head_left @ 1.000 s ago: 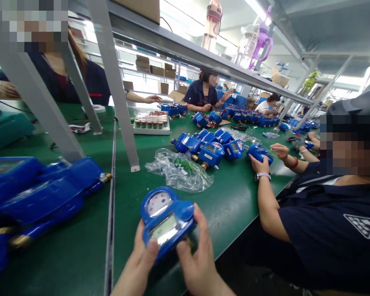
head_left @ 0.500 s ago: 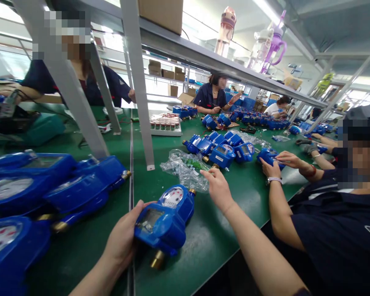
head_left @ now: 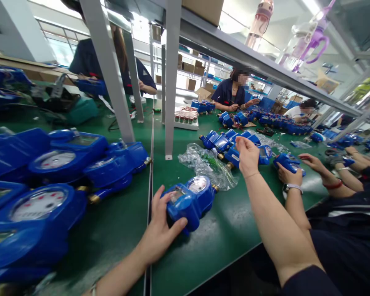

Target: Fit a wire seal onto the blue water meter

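A blue water meter [head_left: 189,207] with a round dial, a small display window and a brass end lies on the green bench in front of me. My left hand [head_left: 162,226] grips it by the display end, fingers on one side and thumb on the other. Farther out, my right hand [head_left: 249,156] is raised before a cluster of blue water meters [head_left: 222,142]. Its fingers are pinched together; whatever is between them cannot be made out. Clear plastic bags [head_left: 203,164] with green pieces inside lie between the held meter and the cluster.
Many water meters [head_left: 61,158] crowd the left side. Metal posts [head_left: 172,90] rise from the bench to a shelf [head_left: 228,39] bearing drink bottles. A co-worker's hands [head_left: 291,170] handle a meter at my right. Beyond the posts stands a white tray [head_left: 188,124] of small cylinders.
My right hand has moved from beside the plastic bags up and away, toward the meter cluster. My left hand has shifted onto the meter's display end, and the meter now rests lower on the bench.
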